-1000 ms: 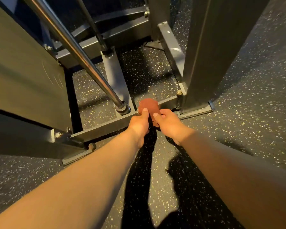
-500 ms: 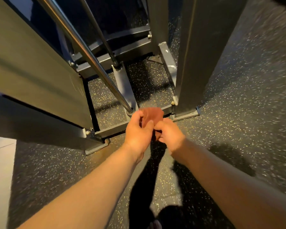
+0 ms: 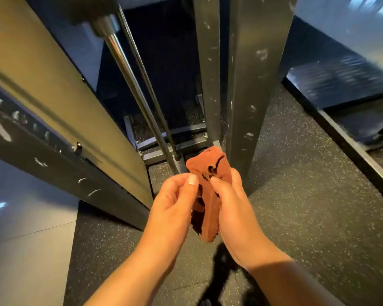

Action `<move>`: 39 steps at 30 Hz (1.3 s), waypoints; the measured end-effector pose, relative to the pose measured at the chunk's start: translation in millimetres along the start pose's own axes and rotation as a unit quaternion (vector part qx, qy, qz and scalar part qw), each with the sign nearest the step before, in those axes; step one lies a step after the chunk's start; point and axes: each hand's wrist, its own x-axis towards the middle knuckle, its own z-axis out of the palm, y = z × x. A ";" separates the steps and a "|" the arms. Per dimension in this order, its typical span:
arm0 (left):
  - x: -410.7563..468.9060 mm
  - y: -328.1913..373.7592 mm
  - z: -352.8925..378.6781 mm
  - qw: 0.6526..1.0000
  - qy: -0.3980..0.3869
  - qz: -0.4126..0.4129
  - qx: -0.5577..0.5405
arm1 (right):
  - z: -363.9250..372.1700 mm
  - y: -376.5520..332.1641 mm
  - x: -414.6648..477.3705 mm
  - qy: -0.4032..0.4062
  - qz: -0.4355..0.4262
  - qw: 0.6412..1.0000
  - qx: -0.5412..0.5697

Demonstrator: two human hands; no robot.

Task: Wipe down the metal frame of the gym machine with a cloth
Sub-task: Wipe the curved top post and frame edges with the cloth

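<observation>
Both hands pinch the rust-red cloth between them: the left hand grips its near edge with thumb and fingers, and the right hand cups the other side. A second ago the cloth was pressed on the low crossbar at the foot of the grey upright post; now it is raised before that post, touching no metal. This is probably a refold between strokes. Left of the post, chrome guide rods and a slanted panel crowd the reach.
</observation>
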 end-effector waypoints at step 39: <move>-125.3 504.0 -121.8 0.955 -0.044 0.292 -0.023 | 170.5 -500.2 -180.4 -0.286 -0.327 0.754 -0.492</move>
